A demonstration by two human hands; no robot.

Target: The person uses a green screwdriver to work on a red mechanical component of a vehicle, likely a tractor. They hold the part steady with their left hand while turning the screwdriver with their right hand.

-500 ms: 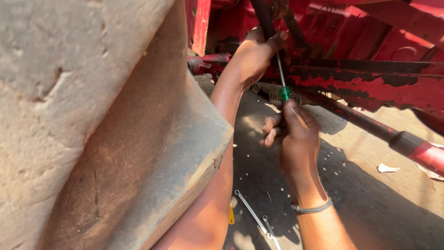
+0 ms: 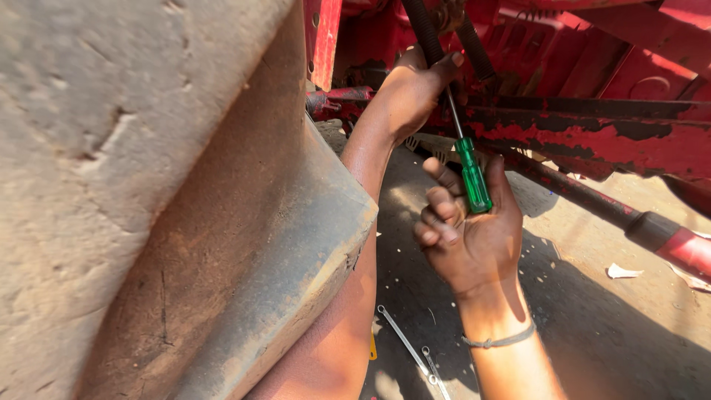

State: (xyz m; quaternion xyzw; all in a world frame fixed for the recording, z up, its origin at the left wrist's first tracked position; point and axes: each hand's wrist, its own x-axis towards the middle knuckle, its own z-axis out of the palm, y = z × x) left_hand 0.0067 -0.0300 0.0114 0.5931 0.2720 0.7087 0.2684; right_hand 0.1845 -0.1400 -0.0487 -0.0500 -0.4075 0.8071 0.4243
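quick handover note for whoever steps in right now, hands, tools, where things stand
Left hand: raised against the red machine frame, thumb on the screwdriver's metal shaft beside a dark hose.
Right hand: wrapped around the green-handled screwdriver, tip pointing up into the frame; the tip itself is hidden.
On the ground below: two wrenches and a small yellow item.
Done: screwdriver is placed and steadied.
Left: whatever the tip is working on cannot be seen, so check it before turning.
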